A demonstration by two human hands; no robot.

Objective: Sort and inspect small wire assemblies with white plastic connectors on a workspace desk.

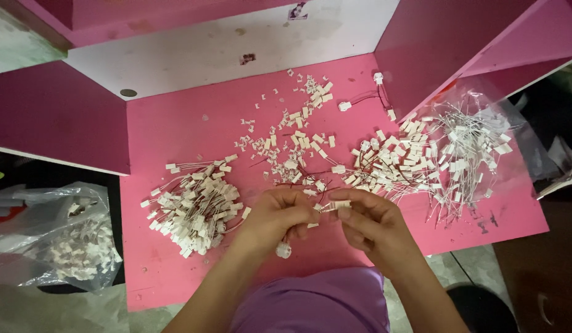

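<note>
Both my hands meet over the near middle of a pink desk top. My right hand pinches a small white plastic connector between thumb and fingers. My left hand grips the thin wires that run into it, and another white connector dangles below that hand. A heap of wired white connectors lies to the left of my left hand. A bigger spread of the same parts lies to the right, partly on a clear plastic bag.
Small loose white connector housings are scattered across the desk's middle and back. A clear bag of white parts sits on the floor at the left. Pink side panels rise on both sides. My purple garment fills the bottom.
</note>
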